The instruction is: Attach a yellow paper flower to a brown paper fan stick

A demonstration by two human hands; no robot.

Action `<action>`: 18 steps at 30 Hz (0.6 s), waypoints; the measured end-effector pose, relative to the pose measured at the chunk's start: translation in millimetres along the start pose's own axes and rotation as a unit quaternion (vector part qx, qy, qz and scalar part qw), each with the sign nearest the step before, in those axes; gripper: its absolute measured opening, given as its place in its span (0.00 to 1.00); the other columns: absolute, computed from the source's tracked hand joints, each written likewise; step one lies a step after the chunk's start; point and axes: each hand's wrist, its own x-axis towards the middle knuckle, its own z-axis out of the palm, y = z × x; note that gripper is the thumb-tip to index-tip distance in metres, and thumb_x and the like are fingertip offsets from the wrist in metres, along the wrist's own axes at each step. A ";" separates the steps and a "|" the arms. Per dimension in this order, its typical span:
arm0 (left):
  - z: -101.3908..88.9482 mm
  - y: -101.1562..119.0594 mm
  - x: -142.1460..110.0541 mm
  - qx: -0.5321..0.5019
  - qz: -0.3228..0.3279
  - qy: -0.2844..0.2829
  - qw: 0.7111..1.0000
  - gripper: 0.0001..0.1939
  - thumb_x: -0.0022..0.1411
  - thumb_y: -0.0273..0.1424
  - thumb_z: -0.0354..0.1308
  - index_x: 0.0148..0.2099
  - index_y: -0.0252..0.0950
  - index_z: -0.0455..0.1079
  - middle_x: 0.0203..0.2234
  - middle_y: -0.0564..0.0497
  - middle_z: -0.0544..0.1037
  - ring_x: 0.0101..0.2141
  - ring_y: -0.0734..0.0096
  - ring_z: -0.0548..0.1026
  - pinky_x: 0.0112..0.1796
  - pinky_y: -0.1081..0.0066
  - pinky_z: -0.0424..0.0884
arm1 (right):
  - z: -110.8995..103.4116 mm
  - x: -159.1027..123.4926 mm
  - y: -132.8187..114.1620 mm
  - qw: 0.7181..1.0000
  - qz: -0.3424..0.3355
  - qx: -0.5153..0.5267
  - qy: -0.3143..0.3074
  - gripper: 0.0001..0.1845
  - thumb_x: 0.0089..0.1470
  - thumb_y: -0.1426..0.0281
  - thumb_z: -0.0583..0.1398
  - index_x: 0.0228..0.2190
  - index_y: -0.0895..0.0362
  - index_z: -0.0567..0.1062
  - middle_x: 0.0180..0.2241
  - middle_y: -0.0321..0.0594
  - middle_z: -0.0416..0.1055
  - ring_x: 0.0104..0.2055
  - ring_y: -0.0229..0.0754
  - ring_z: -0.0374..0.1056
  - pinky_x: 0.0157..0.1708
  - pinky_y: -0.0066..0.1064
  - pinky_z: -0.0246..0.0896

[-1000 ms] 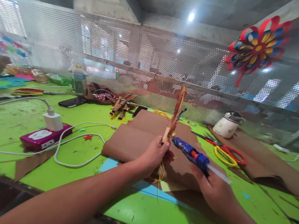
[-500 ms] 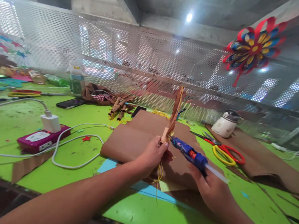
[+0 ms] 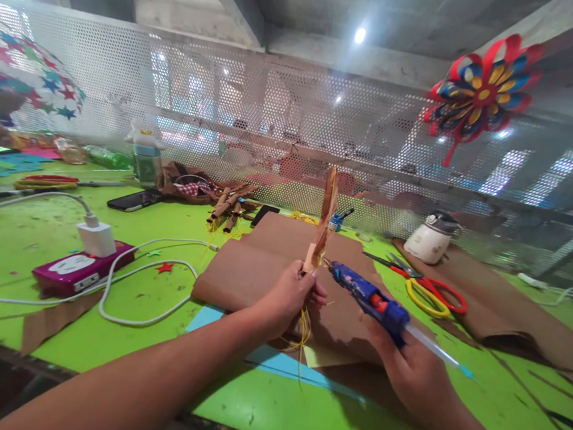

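My left hand [image 3: 286, 297] is closed round the bottom of an upright brown paper strip with a yellow edge [image 3: 324, 222]; yellow threads [image 3: 302, 337] hang below the fist. My right hand [image 3: 413, 373] grips a blue glue gun [image 3: 372, 298] with a clear glue stick out of its back. The gun's nozzle points at the strip's lower part, a short gap away. Both hands hover over a folded brown paper sheet [image 3: 256, 266] on the green table [image 3: 165, 338].
Red and yellow scissors [image 3: 425, 291] and a white jar [image 3: 432, 238] lie right. A pink power bank [image 3: 78, 269] with white charger and cable sits left, near a phone [image 3: 132, 198] and rolled brown pieces [image 3: 229, 210]. A perforated screen stands behind; another person's arm shows far left.
My right hand has drawn the glue gun a little back and to the right, away from the strip. The strip shifted slightly left. A star-patterned object appeared at far left.
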 end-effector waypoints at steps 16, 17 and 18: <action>-2.1 7.2 -0.2 -0.031 -0.019 0.001 0.999 0.06 0.62 0.30 0.50 0.34 0.35 0.56 0.21 0.52 0.71 0.20 0.78 0.70 0.23 0.77 0.68 | 11.6 47.0 90.1 0.971 0.055 -0.181 -0.143 0.17 0.44 0.68 0.59 0.38 0.59 0.75 0.31 0.44 0.68 0.38 0.47 0.63 0.39 0.36 0.56; -2.4 7.2 -0.6 -0.027 -0.017 -0.003 0.999 0.07 0.61 0.31 0.51 0.34 0.35 0.56 0.21 0.52 0.71 0.19 0.79 0.70 0.23 0.77 0.68 | 12.8 46.5 92.5 0.969 0.061 -0.179 -0.158 0.17 0.43 0.68 0.60 0.38 0.59 0.76 0.32 0.45 0.69 0.39 0.47 0.64 0.40 0.36 0.56; -2.7 7.0 -0.9 -0.023 -0.013 -0.008 1.000 0.07 0.61 0.31 0.51 0.34 0.35 0.56 0.22 0.52 0.71 0.19 0.79 0.70 0.23 0.77 0.68 | 12.2 46.1 92.3 0.969 0.064 -0.173 -0.163 0.17 0.43 0.67 0.60 0.38 0.59 0.76 0.34 0.46 0.69 0.40 0.47 0.64 0.41 0.36 0.56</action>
